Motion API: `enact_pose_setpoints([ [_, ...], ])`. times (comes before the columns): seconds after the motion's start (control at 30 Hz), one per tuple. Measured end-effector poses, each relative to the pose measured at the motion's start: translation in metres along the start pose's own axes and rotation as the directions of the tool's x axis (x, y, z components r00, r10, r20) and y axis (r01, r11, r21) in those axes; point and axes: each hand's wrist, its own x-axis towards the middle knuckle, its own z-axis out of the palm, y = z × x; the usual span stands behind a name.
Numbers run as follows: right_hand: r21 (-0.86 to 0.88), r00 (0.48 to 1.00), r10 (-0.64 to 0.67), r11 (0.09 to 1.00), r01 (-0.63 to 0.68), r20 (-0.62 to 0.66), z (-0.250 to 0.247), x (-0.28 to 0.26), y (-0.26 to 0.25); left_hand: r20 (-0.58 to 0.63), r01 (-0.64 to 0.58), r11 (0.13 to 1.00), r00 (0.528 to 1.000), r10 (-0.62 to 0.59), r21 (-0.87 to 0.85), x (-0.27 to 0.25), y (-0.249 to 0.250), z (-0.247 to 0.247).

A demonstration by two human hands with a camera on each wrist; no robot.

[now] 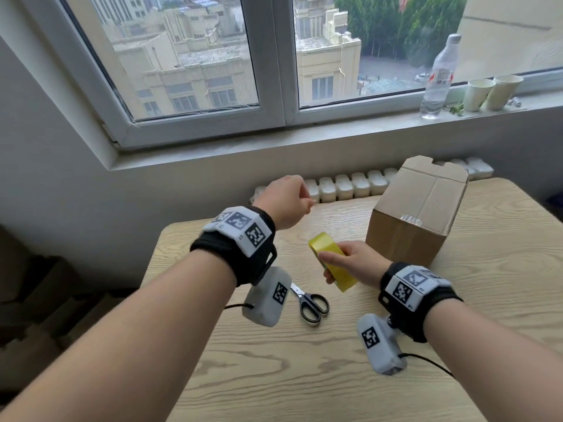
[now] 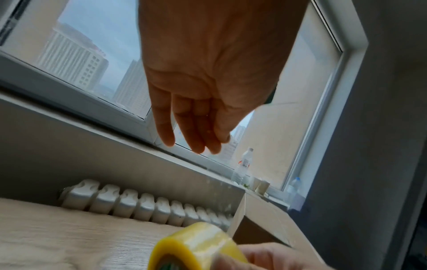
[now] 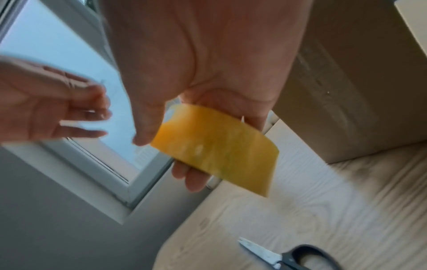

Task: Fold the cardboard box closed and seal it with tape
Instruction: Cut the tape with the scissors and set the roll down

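Note:
The cardboard box [image 1: 420,208] stands at the back right of the wooden table [image 1: 304,360], its top flaps folded down, with a crumpled bit of clear tape [image 1: 409,220] on its front top edge. My right hand [image 1: 353,263] grips a yellow roll of tape [image 1: 332,264] left of the box, above the table. The roll [image 3: 217,151] lies between thumb and fingers in the right wrist view. My left hand [image 1: 286,202] is raised up and to the left, fingertips together, pinching the free end of a clear strip that shows only faintly. The roll [image 2: 196,246] sits below it.
Black-handled scissors [image 1: 310,303] lie on the table near my left wrist. A white radiator [image 1: 344,187] runs behind the table under the windowsill. On the sill stand a plastic bottle [image 1: 438,77] and two paper cups [image 1: 478,94]. The table's left edge is close to my left arm.

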Motion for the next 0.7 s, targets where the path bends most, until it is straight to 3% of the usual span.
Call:
enact_pose_setpoints([
  [0.17,0.211,0.998,0.066,0.975,-0.069,0.023,0.009,0.001,-0.015,-0.031,-0.002,0.999,1.0,0.003,0.034,0.002,-0.006,-0.014],
  [0.4,0.012,0.988,0.132,0.991,-0.131,-0.079,0.006,0.006,-0.032,-0.052,-0.078,0.995,0.995,0.082,0.061,0.009,0.015,-0.05],
  [0.47,0.018,0.986,0.116,0.993,-0.115,-0.117,0.0,0.01,-0.039,-0.096,-0.067,0.996,0.993,0.073,0.067,0.014,0.019,-0.062],
  [0.6,0.202,0.988,0.152,0.969,-0.141,-0.039,-0.011,0.012,-0.054,-0.119,-0.017,0.998,0.993,0.024,0.06,0.024,0.018,-0.079],
  [0.7,0.061,0.989,0.138,0.989,-0.135,-0.058,-0.018,0.021,-0.055,-0.123,-0.005,0.999,0.992,0.011,0.046,0.029,0.022,-0.078],
])
